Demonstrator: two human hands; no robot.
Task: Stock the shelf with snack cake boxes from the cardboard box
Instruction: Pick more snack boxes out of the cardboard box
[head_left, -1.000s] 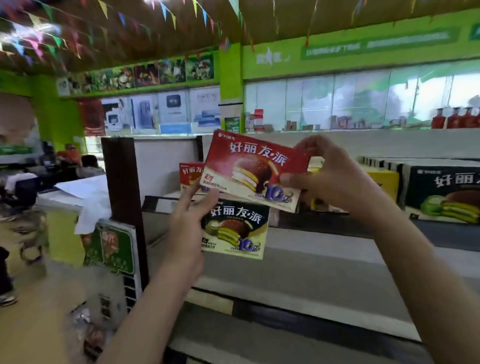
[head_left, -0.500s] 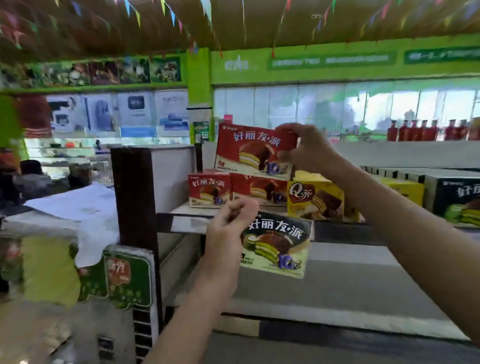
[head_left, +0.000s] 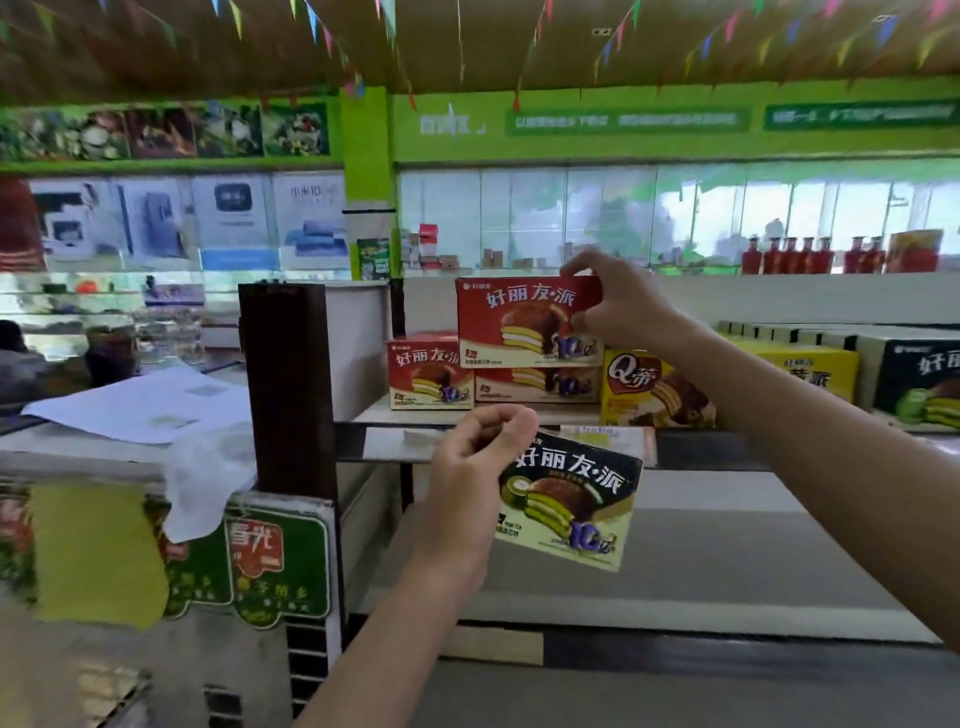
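Stocking moment: red snack cake box going onto the stack, dark green box waiting in the other hand.

Right hand pinches the right edge of a red snack cake box, set upright atop another red box on the shelf; a third red box stands just to their left, and a yellow Q-brand box stands to their right. Left hand curls its grip round the left end of a dark green-cake box, held tilted below the shelf edge. Judged risk: the upper box stands on a narrow face, so releasing it off-centre could tip it forward off the stack. The cardboard supply box is out of view.
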